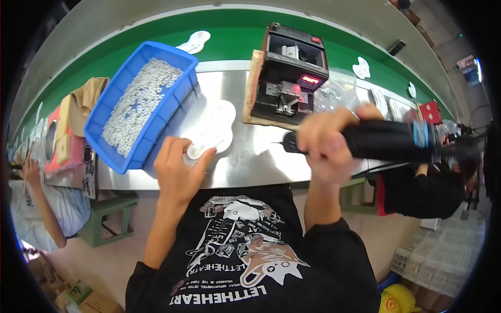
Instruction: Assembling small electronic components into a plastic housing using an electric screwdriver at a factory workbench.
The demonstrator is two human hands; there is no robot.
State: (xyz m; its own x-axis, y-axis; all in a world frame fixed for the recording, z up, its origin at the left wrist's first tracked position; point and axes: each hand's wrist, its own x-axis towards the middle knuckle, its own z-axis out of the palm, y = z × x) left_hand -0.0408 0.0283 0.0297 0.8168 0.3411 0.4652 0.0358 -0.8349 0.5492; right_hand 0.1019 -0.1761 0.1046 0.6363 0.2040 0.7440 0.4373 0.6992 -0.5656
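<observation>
My left hand [176, 169] holds the near end of a flat white plastic piece [216, 127] with rounded lobes, thumb and fingers on either side of it. The piece lies on the shiny metal worktop [250, 167]. Wrapped in my right hand [331, 143] is a black electric screwdriver [386, 141], lying sideways with its tip end toward the left, over the worktop. That hand is slightly blurred. Just beyond it stands a black screw feeder [292, 68] with a red lit display.
Left of the piece, a blue bin [180, 96] holds many small white plastic rings [141, 99]. More white pieces [195, 43] lie on the green belt [229, 36] behind. A clear plastic bag [336, 96] sits beside the feeder. Other people [55, 208] sit at both sides.
</observation>
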